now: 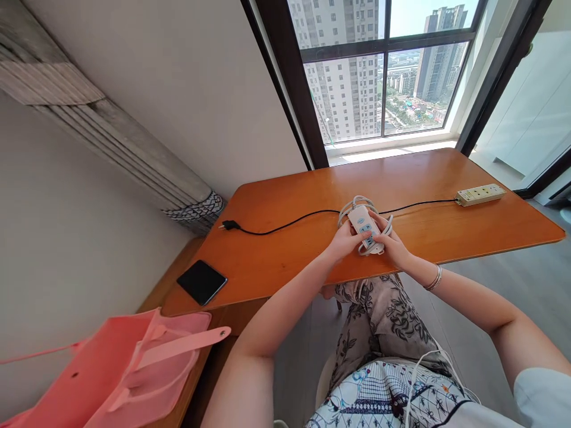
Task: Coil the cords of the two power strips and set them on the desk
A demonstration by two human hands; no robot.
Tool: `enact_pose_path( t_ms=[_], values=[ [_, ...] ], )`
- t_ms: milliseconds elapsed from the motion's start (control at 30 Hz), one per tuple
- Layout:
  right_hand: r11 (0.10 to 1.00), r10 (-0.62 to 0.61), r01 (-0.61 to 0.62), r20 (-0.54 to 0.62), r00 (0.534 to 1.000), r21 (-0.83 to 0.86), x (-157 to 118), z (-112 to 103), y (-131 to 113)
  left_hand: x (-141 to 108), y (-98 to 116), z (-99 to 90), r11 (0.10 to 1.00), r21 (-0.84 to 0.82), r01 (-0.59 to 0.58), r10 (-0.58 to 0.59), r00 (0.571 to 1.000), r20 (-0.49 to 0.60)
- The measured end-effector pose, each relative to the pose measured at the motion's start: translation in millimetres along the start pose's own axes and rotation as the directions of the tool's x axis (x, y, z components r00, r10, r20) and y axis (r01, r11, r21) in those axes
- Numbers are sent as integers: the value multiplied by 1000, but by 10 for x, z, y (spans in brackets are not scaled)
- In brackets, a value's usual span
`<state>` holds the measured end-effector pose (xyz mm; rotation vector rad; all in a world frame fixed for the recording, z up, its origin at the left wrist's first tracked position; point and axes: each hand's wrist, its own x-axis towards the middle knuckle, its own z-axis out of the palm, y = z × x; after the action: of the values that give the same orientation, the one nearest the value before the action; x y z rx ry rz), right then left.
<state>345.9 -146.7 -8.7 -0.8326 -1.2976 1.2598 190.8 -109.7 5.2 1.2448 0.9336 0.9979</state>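
Near the table's front edge, a white power strip with blue-marked sockets is held between both hands, tilted, its top end pointing away from me. My left hand is closed around its left side, thumb on the front face. On the right side my right hand grips it, thumb pressed near the lower sockets. The strip's white cord is looped in a coil around and behind it. Some fingers are hidden behind the strip and coil.
A cream power strip lies on the wooden table at the right; its black cord runs behind my hands to a black plug. A black tablet and an open pink bag are at the left. A window stands beyond.
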Motion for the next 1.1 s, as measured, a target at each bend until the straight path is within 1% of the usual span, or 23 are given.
enact_pose_path(
  t_ms=[67, 133, 200, 233, 300, 333, 400, 467, 533, 600, 633, 700, 733, 767, 800, 867, 900, 933, 1000, 1033, 1067, 1100],
  values=[
    [995, -45, 43, -20, 999, -86, 14, -70, -5, 18, 44, -66, 997, -67, -38, 34, 998, -54],
    [989, -59, 50, -61, 996, -141, 29, -156, -5, 47, 149, -189, 990, -102, -94, 76, 984, -163],
    [988, -24, 8, -97, 995, -155, 37, -248, 14, 75, 305, -351, 976, -144, -161, 117, 955, -272],
    [986, 5, -23, -107, 994, -168, 39, -292, 31, 81, 396, -436, 968, -168, -185, 127, 943, -307],
    [968, 33, -64, -130, 991, -244, 41, -369, 71, 66, 581, -583, 965, -182, -189, 125, 942, -312],
    [951, 18, -62, -149, 989, -302, 45, -399, 86, 45, 667, -636, 964, -181, -195, 134, 944, -301],
    [917, -59, -21, -186, 981, -397, 65, -429, 82, -12, 811, -683, 957, -183, -225, 169, 945, -279],
    [894, -153, 52, -194, 969, -446, 102, -408, 15, -68, 902, -641, 953, -156, -260, 216, 943, -254],
    [864, -244, 148, -141, 960, -482, 152, -335, -117, -112, 938, -519, 960, -75, -270, 252, 949, -192],
    [809, -330, 259, -44, 943, -528, 205, -232, -286, -152, 934, -349, 963, 20, -269, 270, 960, -74],
    [770, -376, 306, -10, 927, -560, 231, -182, -373, -176, 923, -259, 961, 57, -269, 269, 963, 5],
    [654, -476, 364, 13, 879, -663, 280, -119, -530, -235, 899, -98, 957, 123, -264, 241, 955, 174],
    [573, -530, 376, 20, 848, -728, 303, -114, -596, -266, 887, -35, 954, 152, -258, 218, 946, 241],
    [478, -577, 385, 48, 815, -790, 323, -128, -650, -295, 877, 13, 952, 174, -252, 196, 938, 287],
    [377, -608, 401, 104, 787, -835, 341, -159, -693, -318, 868, 46, 952, 186, -243, 177, 933, 312],
    [204, -617, 477, 266, 740, -855, 367, -249, -743, -338, 850, 75, 960, 180, -213, 147, 936, 320],
    [150, -612, 523, 337, 715, -839, 372, -296, -752, -332, 837, 78, 968, 168, -188, 129, 941, 314],
    [117, -615, 562, 385, 688, -819, 372, -337, -752, -318, 822, 76, 976, 154, -157, 104, 946, 307],
    [82, -644, 607, 423, 638, -790, 354, -388, -734, -270, 781, 68, 987, 125, -97, 59, 958, 280],
    [75, -654, 614, 426, 625, -785, 339, -398, -720, -241, 758, 64, 991, 104, -80, 51, 965, 258],
    [76, -654, 618, 429, 624, -783, 322, -398, -705, -212, 734, 60, 994, 79, -75, 55, 971, 232],
    [94, -643, 621, 429, 634, -778, 307, -392, -688, -185, 712, 54, 996, 51, -76, 64, 976, 206]
  ],
)
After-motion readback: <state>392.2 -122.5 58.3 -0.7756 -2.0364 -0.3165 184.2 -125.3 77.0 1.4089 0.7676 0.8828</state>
